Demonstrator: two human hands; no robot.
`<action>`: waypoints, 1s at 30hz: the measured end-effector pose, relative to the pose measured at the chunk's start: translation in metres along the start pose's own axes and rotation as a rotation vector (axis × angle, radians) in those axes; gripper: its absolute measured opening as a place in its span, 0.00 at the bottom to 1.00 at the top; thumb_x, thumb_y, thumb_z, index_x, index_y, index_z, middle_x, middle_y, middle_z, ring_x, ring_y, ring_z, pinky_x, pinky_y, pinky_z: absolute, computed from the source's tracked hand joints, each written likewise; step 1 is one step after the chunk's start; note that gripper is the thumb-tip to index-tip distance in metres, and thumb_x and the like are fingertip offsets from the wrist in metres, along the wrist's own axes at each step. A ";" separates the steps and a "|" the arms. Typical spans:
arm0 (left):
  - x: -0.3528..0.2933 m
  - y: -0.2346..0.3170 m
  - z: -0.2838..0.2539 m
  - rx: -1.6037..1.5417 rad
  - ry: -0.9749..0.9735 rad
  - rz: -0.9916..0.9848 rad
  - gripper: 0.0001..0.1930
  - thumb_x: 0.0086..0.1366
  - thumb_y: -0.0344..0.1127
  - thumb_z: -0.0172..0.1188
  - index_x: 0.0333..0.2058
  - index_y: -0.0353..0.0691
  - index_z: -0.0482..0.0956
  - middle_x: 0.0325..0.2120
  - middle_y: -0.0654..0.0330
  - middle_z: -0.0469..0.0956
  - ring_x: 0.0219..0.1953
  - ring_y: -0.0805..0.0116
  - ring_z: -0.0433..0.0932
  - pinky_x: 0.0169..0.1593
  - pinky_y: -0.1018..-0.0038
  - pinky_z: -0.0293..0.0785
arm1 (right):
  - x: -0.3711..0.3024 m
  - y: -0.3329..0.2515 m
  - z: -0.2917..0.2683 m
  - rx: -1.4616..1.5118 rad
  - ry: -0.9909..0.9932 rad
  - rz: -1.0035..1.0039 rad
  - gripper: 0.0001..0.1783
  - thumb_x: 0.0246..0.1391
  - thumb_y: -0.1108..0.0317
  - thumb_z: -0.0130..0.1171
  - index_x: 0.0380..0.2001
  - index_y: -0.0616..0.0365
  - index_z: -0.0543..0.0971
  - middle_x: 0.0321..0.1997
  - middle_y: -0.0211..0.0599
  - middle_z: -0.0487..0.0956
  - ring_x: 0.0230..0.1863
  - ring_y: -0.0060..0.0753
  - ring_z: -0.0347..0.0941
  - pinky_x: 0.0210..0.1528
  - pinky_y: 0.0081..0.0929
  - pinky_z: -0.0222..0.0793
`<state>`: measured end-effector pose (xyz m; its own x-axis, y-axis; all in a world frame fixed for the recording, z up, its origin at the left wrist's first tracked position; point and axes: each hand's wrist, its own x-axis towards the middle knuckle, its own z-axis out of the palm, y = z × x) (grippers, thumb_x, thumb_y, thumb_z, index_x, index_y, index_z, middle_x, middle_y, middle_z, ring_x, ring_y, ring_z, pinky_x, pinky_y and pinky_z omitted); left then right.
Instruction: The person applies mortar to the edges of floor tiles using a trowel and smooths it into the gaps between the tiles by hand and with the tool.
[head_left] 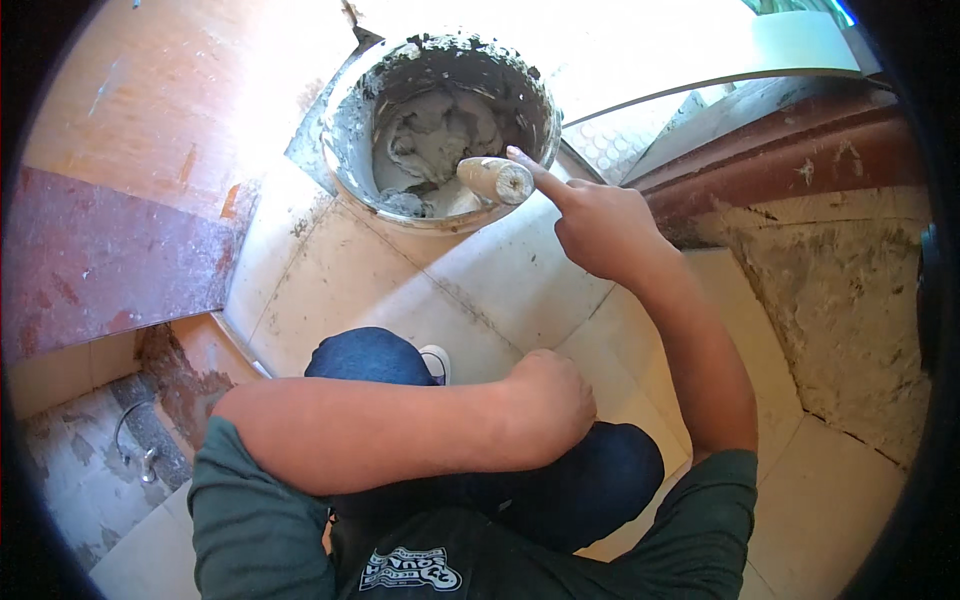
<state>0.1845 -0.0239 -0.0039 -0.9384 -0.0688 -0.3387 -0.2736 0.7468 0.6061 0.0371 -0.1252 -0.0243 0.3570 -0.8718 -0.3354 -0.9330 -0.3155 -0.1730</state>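
A round bucket (345, 165) with a smeared, crusted rim stands on the tiles ahead of me. Wet grey mortar (440, 135) lies inside it. A thick, rounded, mortar-caked tool handle (492, 180) leans over the near right rim; the tool's other end is hard to make out in the bucket. My right hand (605, 230) reaches to this handle from the right. Its index finger is stretched out at the handle, either touching it or just beside it, and the other fingers are curled without gripping it. My left hand (552, 400) is closed near my bent knee, palm hidden.
A reddish-brown stained panel (120, 260) stands at the left. Below it are a floor recess and a small metal fitting (149, 465). To the right are a dark red ledge (800, 150) and a rough plastered wall (830, 290). Pale floor tiles (400, 300) surround the bucket.
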 end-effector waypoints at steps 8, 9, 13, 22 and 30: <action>-0.012 -0.003 0.000 0.013 -0.042 -0.017 0.07 0.58 0.32 0.61 0.33 0.36 0.82 0.27 0.50 0.84 0.33 0.51 0.86 0.36 0.59 0.82 | -0.011 -0.005 -0.021 -0.170 -0.031 0.015 0.42 0.55 0.71 0.50 0.73 0.30 0.60 0.38 0.45 0.83 0.38 0.46 0.82 0.38 0.46 0.76; -0.012 -0.003 -0.003 0.025 -0.055 -0.017 0.07 0.58 0.32 0.61 0.33 0.36 0.82 0.27 0.50 0.84 0.33 0.51 0.86 0.36 0.59 0.82 | -0.010 -0.003 -0.025 -0.178 0.009 -0.009 0.40 0.55 0.71 0.51 0.72 0.31 0.62 0.39 0.46 0.83 0.39 0.47 0.82 0.39 0.47 0.76; 0.003 0.003 -0.016 0.014 -0.150 -0.002 0.09 0.60 0.33 0.61 0.37 0.37 0.81 0.30 0.49 0.84 0.37 0.50 0.86 0.37 0.58 0.81 | -0.011 0.015 -0.020 0.005 0.309 -0.037 0.33 0.57 0.68 0.51 0.68 0.40 0.70 0.41 0.49 0.85 0.38 0.49 0.84 0.39 0.47 0.77; 0.000 0.007 -0.025 0.096 -0.177 -0.022 0.11 0.65 0.40 0.61 0.39 0.38 0.77 0.32 0.52 0.82 0.41 0.51 0.82 0.43 0.57 0.79 | -0.006 0.029 0.055 0.942 0.110 -0.128 0.47 0.52 0.73 0.46 0.76 0.33 0.53 0.34 0.56 0.82 0.34 0.48 0.79 0.45 0.45 0.72; 0.001 0.013 -0.026 0.101 -0.218 -0.038 0.10 0.66 0.39 0.60 0.37 0.39 0.77 0.28 0.51 0.82 0.38 0.50 0.82 0.41 0.57 0.78 | -0.058 0.030 0.078 0.747 0.163 0.057 0.35 0.56 0.70 0.48 0.69 0.37 0.68 0.45 0.53 0.83 0.43 0.54 0.79 0.50 0.46 0.73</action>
<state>0.1744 -0.0318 0.0221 -0.8569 0.0377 -0.5141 -0.2752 0.8098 0.5181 -0.0081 -0.0550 -0.0827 0.2439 -0.9416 -0.2322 -0.6509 0.0186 -0.7590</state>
